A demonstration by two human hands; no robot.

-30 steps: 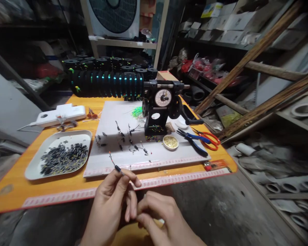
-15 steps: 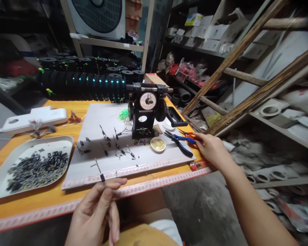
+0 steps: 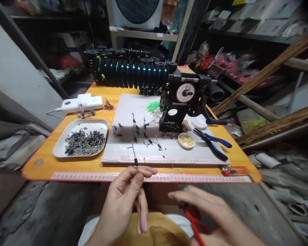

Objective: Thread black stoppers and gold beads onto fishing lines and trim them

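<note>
Between thumb and index finger, my left hand pinches a small black part with a thin stem and an orange tip, pointing upward. Nearer the lower right, my right hand is closed around red-handled pliers, partly blurred and hidden by the fingers. Similar small black parts lie scattered on the white board. A round dish of gold bits and blue-handled pliers lie on its right side.
A black machine with a dial carries a long row of black spools behind the board. A tray of small black parts is at the left, near a white power strip. A wooden ladder leans at the right.
My right hand has moved from the table's right side toward my left hand, taking the red-handled pliers off the table. The view has turned left. My left hand still pinches the part.
</note>
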